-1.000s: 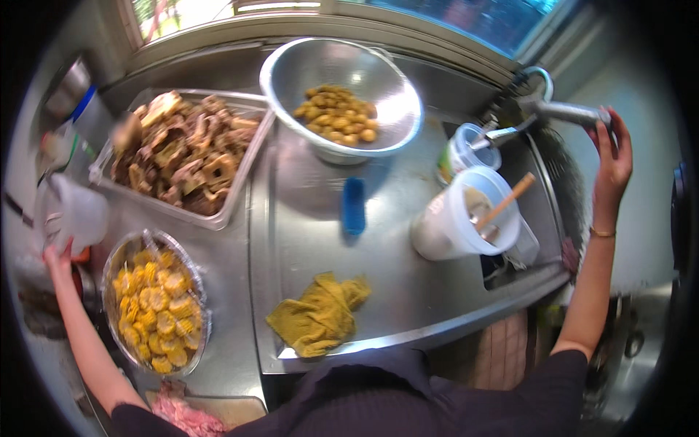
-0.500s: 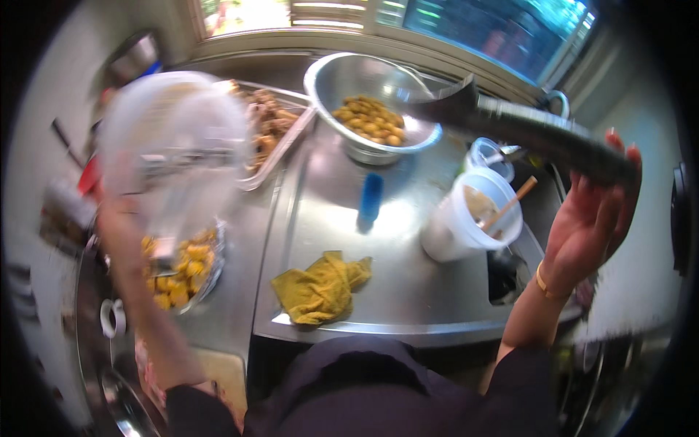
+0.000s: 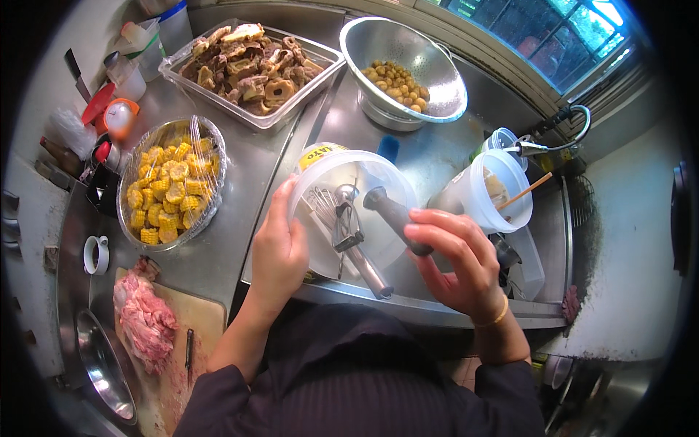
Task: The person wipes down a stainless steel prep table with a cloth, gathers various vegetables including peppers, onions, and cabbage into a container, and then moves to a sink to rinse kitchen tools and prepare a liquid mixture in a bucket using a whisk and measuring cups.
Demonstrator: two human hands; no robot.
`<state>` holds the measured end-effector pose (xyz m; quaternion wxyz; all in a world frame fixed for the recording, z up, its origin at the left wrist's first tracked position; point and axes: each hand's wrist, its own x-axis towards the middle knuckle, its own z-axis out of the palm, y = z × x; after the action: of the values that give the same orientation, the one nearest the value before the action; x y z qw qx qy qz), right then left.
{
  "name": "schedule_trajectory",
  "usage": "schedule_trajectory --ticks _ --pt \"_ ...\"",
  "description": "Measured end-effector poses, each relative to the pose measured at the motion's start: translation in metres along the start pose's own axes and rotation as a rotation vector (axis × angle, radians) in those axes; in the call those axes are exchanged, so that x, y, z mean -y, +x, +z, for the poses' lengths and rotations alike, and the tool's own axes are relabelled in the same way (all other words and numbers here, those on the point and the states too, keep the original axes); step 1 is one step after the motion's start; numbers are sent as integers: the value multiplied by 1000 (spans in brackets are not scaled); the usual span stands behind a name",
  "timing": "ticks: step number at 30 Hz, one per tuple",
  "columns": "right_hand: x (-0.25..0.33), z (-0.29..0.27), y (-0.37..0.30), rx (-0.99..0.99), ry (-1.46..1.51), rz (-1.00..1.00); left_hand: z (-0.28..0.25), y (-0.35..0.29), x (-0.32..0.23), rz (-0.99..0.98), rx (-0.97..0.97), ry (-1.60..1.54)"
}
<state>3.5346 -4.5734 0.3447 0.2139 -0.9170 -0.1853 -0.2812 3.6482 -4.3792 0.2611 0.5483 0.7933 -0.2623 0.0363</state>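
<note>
My left hand (image 3: 279, 251) grips the side of a translucent plastic tub (image 3: 399, 173) with a yellow label, tilted so its mouth faces me. Inside lie a wire whisk (image 3: 320, 202) and other metal utensils; a steel handle (image 3: 370, 273) sticks out over the near rim. Between the fingers of my right hand (image 3: 462, 266) is a dark grey pestle (image 3: 395, 216), its flared end inside the tub's mouth. The lower end of the pestle is partly hidden by my fingers.
Around me stand a bowl of corn pieces (image 3: 175, 175) under plastic wrap, a tray of cooked meat (image 3: 255, 69), a colander (image 3: 451, 87) of small potatoes and a white bucket (image 3: 477, 175). Raw meat (image 3: 145, 317) and a knife (image 3: 189, 349) lie on the cutting board (image 3: 207, 313).
The tub has come from the far left to in front of my body. My right hand has brought the pestle down and left, into the tub's mouth. The view has shifted.
</note>
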Motion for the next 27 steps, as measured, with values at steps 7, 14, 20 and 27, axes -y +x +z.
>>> schedule_trajectory --ticks 7,14,20,27 --pt "-14 69 -13 171 125 218 9 -6 -3 -26 24 -27" --pt "-27 60 2 212 38 184 4 4 3 -21 2 -33" --pt "-25 1 17 -276 485 426 1 22 -1 -108 -2 -36" --pt "-40 -103 -17 -957 423 131 -1 42 -4 -182 25 -95"
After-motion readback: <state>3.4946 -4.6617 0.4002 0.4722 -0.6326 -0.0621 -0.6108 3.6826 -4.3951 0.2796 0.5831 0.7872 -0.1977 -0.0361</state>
